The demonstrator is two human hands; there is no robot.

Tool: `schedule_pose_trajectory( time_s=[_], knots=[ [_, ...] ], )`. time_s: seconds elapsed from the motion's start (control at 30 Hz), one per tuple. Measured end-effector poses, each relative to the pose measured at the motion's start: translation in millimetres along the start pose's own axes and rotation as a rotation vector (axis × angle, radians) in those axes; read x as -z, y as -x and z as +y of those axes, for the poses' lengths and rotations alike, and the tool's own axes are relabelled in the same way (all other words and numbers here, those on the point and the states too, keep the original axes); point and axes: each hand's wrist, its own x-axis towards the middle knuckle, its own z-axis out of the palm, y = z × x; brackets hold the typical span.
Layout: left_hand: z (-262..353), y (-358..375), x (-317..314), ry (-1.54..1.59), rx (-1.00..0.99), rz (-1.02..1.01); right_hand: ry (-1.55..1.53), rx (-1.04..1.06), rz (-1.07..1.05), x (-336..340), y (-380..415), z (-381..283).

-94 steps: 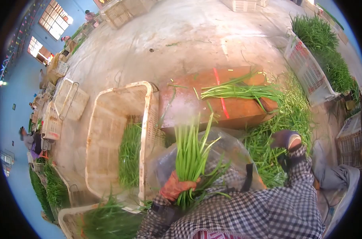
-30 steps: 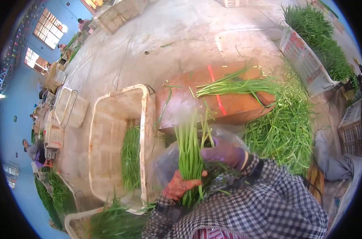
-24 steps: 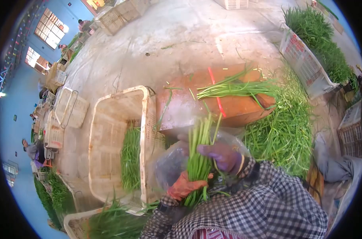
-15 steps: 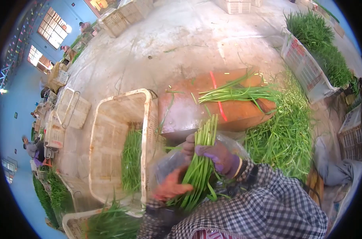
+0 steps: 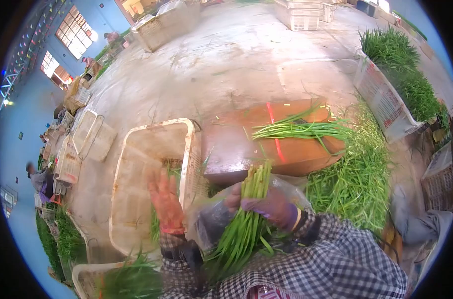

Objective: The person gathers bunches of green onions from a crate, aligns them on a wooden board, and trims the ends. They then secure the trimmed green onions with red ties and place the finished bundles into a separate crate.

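Note:
My right hand [image 5: 274,205], in a purple glove, grips a bunch of garlic chives [image 5: 246,226] around its stems. The cut stem ends point up and away from me, and the leaves hang toward my lap. My left hand [image 5: 167,202], in an orange-red glove, is raised with fingers spread over the near side of a white plastic crate [image 5: 119,199]; it is blurred and holds nothing. Ahead of the bunch, a smaller pile of chives [image 5: 296,130] lies on a brown block [image 5: 226,144], across a red strip [image 5: 279,149].
Loose leaves and trimmings [image 5: 346,184] heap up right of the block. A crate full of greens [image 5: 386,92] stands at the far right. Another crate [image 5: 87,274] with greens sits at the lower left. More crates and several people line the blue wall on the left.
My left hand has left the bunch's leaves and moved left and up, over the crate. My right hand still holds the bunch. The view has tilted slightly.

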Motion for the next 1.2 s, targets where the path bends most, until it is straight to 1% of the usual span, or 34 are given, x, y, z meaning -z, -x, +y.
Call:
schedule_pose_trajectory(
  time_s=[0.1, 0.13, 0.17, 0.23, 0.33, 0.4, 0.5, 0.57, 0.67, 0.73, 0.77, 0.8, 0.87, 0.9, 0.93, 0.97, 1.0, 1.03, 1.07, 1.1, 1.13, 1.2],
  knots=[
    [12, 32, -59, -0.022, 0.071, -0.275, 0.07, 0.01, -0.025, -1, -10, 12],
    [13, 38, -70, -0.029, 0.091, -0.364, 0.231, 0.044, -0.002, -5, -13, 10],
    [11, 41, -73, -0.066, 0.113, -0.469, 0.392, 0.097, -0.034, -4, -16, 9],
    [2, 47, -84, -0.07, 0.133, -0.593, 0.718, 0.201, -0.09, 4, -17, 7],
    [-19, 55, -101, 0.005, 0.159, -0.65, 1.315, 0.519, -0.007, 6, -15, -13],
    [-16, 62, -105, 0.011, 0.229, -0.699, 1.384, 0.485, -0.037, 8, -13, -21],
    [-3, 68, -100, 0.031, 0.325, -0.784, 1.341, 0.493, -0.073, 16, -17, -17],
    [-6, 71, -100, 0.047, 0.294, -0.8, 1.292, 0.528, -0.007, 11, -19, -22],
    [6, 73, -109, -0.241, 0.172, -0.842, 1.333, 0.502, 0.003, 23, -17, -28],
    [13, 72, -113, -0.273, 0.503, -0.805, 1.584, 0.206, 0.029, 36, -20, -39],
    [14, 72, -114, -0.287, 0.668, -0.782, 1.45, 0.247, 0.124, 44, -17, -38],
    [12, 76, -117, -0.152, 0.579, -0.713, 1.31, 0.299, 0.209, 52, -15, -38],
    [19, 77, -115, -0.027, 0.642, -0.662, 1.411, 0.528, 0.401, 94, -13, -37],
    [21, 78, -113, 0.037, 0.671, -0.63, 1.572, 0.527, 0.34, 122, -5, -46],
    [19, 77, -109, 0.043, 0.647, -0.617, 1.727, 0.539, 0.275, 149, 4, -55],
    [16, 76, -104, 0.049, 0.622, -0.601, 2.006, 0.131, 0.097, 154, 7, -64],
    [14, 75, -101, 0.055, 0.597, -0.586, 2.229, -0.252, -0.196, 159, 10, -72],
    [14, 75, -99, 0.057, 0.612, -0.557, 2.327, -0.984, -0.433, 145, 14, -78],
    [13, 74, -100, 0.062, 0.627, -0.531, 2.201, -1.062, -0.314, 152, 31, -78],
    [13, 72, -101, 0.068, 0.639, -0.507, 2.142, -0.998, -0.238, 149, 39, -83],
    [10, 69, -101, 0.033, 0.627, -0.545, 2.079, -0.932, -0.169, 139, 46, -89],
    [-2, 68, -101, -0.042, 0.622, -0.626, 2.039, -0.555, -0.118, 106, 48, -103]
  ],
)
